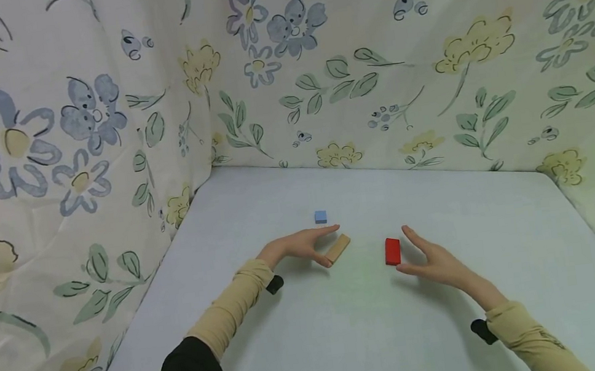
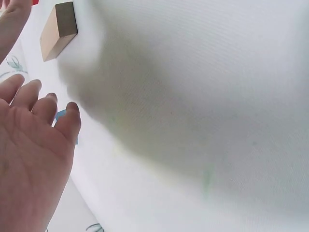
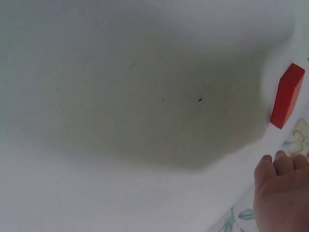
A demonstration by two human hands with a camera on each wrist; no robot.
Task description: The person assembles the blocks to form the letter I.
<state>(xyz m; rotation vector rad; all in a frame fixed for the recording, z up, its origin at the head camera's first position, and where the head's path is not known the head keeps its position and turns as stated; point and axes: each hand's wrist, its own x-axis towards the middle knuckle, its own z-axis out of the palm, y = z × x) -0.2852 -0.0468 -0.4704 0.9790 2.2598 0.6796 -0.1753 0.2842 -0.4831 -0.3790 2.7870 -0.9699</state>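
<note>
In the head view my left hand (image 1: 305, 244) is spread beside a plain wooden block (image 1: 338, 249), thumb and fingers apart on either side of its left end. The left wrist view shows this wooden block (image 2: 58, 31) lying on the table beyond the fingers, with a gap to them. My right hand (image 1: 433, 260) is held just right of a red block (image 1: 392, 252), thumb near its lower end and fingers extended past its upper end. In the right wrist view the red block (image 3: 288, 95) lies on the table apart from the fingertips (image 3: 267, 159).
A small blue cube (image 1: 320, 216) sits behind my left hand; a bit of it shows past the fingers in the left wrist view. White cloth covers the table (image 1: 317, 344). Flower-patterned curtains (image 1: 342, 93) stand along its back and sides.
</note>
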